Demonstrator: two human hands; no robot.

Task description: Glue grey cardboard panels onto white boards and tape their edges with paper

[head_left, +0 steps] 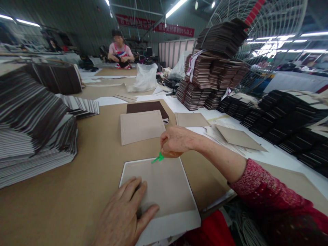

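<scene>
Left hand [123, 215], fingers flat, pins a thin, probably light card [169, 184], best lifted edgewise; right hand [176, 141] clenches green tool [157, 158].

Light: ceiling tubes [176, 7] far above and behind the white-edged board [166, 191]; even, moderately bright. Tubes up-right of the board blow out to glare. Left hand [123, 215] throws a soft, faint shadow on the board. Board centre sharp; green tool [157, 158] in the grip of the right hand [175, 141] crisp. Stacks [30, 126] left of the board bend and smear at the frame edge. Far background soft.
</scene>
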